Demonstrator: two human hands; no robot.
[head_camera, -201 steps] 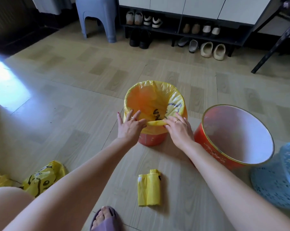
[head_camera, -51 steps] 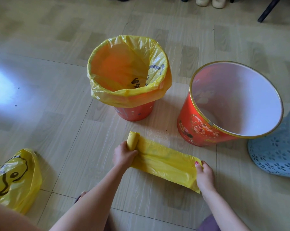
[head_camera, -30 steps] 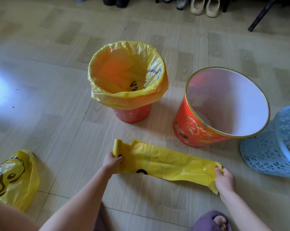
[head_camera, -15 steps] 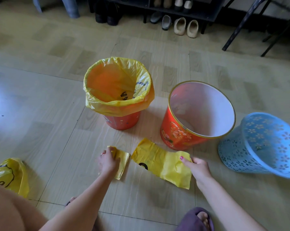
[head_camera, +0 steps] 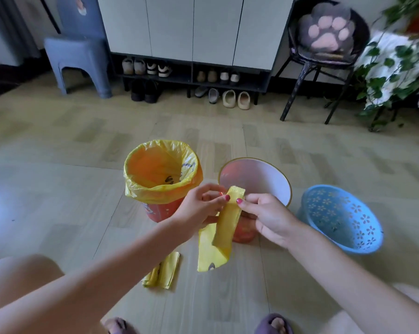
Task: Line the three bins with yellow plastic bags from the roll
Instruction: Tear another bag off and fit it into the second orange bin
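A small red bin [head_camera: 159,209] stands on the floor with a yellow bag [head_camera: 155,191] folded over its rim. To its right is a larger red bin [head_camera: 273,182] with a gold rim and a bare white inside. A blue perforated bin [head_camera: 341,220] leans at the far right. My left hand [head_camera: 198,208] and my right hand [head_camera: 268,215] pinch the top edge of a folded yellow bag [head_camera: 224,235], which hangs in the air in front of the larger red bin. The rest of the yellow roll [head_camera: 163,271] lies flat on the floor below my left forearm.
A grey-blue plastic stool [head_camera: 77,61] stands at the back left. A shoe rack with several pairs of shoes [head_camera: 191,78] runs along the back wall. A black chair with a paw cushion [head_camera: 324,44] and a leafy plant [head_camera: 396,68] stand back right. My slippered feet [head_camera: 273,324] are at the bottom edge.
The bag came off the roll. My left hand let go of the roll, which now lies on the floor. Both hands lifted the loose bag off the floor and hold its top edge.
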